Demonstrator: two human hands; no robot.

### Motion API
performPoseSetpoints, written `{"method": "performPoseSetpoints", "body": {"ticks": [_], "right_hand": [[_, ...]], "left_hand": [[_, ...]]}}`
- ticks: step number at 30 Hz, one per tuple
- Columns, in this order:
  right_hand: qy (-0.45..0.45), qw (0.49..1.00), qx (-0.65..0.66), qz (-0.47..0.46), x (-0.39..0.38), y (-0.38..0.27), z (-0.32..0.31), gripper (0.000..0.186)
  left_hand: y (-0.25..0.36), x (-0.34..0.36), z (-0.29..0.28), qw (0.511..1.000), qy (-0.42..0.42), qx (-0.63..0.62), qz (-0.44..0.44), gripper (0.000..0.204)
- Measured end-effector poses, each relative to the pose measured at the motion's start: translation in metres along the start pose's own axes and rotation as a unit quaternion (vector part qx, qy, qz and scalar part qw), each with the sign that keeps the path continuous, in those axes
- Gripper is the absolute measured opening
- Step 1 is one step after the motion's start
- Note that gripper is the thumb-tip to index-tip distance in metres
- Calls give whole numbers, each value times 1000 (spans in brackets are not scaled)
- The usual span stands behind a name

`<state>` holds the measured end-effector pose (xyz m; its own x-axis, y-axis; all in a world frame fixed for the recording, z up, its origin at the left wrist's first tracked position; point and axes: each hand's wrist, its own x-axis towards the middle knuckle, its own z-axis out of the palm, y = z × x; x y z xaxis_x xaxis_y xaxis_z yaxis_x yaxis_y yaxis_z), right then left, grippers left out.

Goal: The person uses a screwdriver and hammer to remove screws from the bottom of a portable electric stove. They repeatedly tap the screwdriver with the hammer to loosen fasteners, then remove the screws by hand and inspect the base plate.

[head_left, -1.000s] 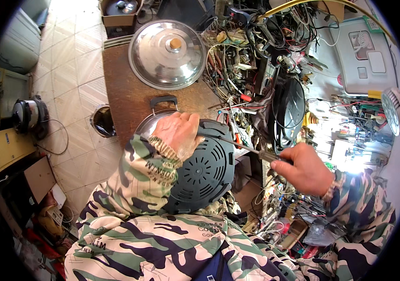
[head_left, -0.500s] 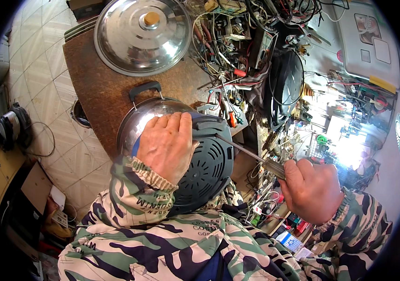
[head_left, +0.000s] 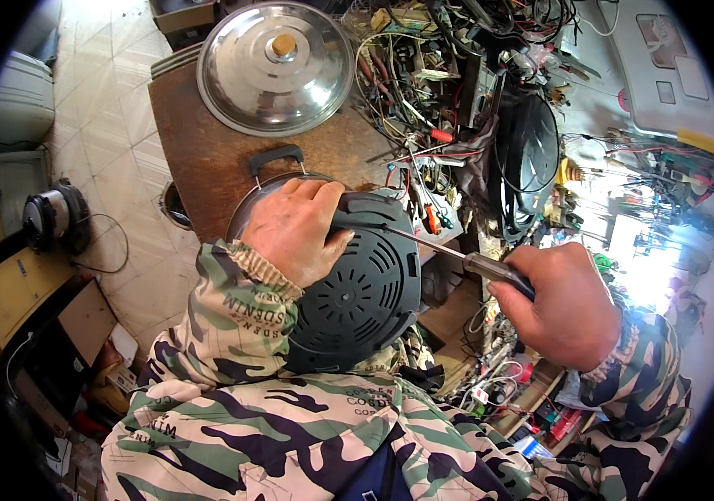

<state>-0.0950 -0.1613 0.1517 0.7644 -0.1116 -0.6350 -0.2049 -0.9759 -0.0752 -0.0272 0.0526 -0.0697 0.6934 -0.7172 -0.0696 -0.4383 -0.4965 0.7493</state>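
An electric pot lies tipped on its side against my lap, its black vented plastic base (head_left: 348,296) turned up toward me. Part of its steel body shows behind, with a black loop handle (head_left: 277,157) at the far side. My left hand (head_left: 294,230) is closed over the pot's upper left edge, thumb on the base. In the fist of my right hand (head_left: 561,309) is a screwdriver (head_left: 490,267) with a translucent dark handle. Its shaft runs left to the raised black part at the base's top edge, where the tip appears sunk in; the fastener there is hidden.
A steel lid (head_left: 248,79) with a wooden knob rests on the brown wooden table (head_left: 194,142). Tangled wires and tools (head_left: 424,92) crowd its right side, beside a black round pan-like object (head_left: 528,167). A bright, cluttered bench lies far right. Boxes (head_left: 22,280) stand on the left floor.
My right hand has shifted its grip, now wrapped over the screwdriver's handle end, and moved slightly up. My left thumb now shows on the base. The whole view has shifted a little.
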Motion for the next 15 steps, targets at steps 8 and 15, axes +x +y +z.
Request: {"method": "performPoseSetpoints", "body": {"ticks": [8,15], "right_hand": [[124,985,-34,-112,-35,44,16,20],[146,930,316,-121,-23,144,83,24]], "left_hand": [[4,-4,1,999,16,41,-19,55],[18,-63,-27,972,137,53,-183,59]]}}
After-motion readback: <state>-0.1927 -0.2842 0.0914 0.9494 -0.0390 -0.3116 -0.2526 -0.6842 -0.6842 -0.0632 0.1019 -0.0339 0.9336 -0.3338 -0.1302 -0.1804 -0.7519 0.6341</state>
